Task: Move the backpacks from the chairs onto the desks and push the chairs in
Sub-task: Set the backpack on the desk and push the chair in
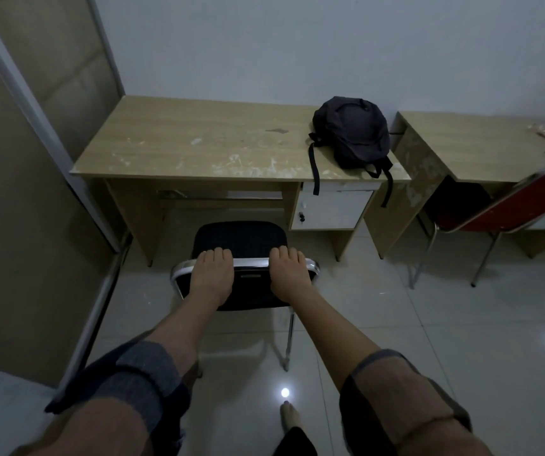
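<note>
At the centre of the frame stands the black mesh-seat chair with a chrome tube frame [240,248], just short of the pale wood-laminate desk [198,143] that fills the middle band. The left hand [212,278] and right hand [289,274] both lie over the chrome top rail of the backrest, fingers curled forward across it and holding the rail, apart from each other with bare tube between them. The dark grey soft fabric backpack [352,133] already sits on the desk's right end, slumped, its straps dangling over the front edge above the white drawer unit [330,209]. At the right edge a red padded chair with a chrome frame [508,205] stands tilted against a 2nd wood desk [482,149]

The black chair looks light and rigid; on glossy tile its legs should slide readily, perhaps skittering, so an even push at the rail with both hands suits it. The backpack looks limp and best lifted by its top. No brand, label or writing is readable anywhere
</note>
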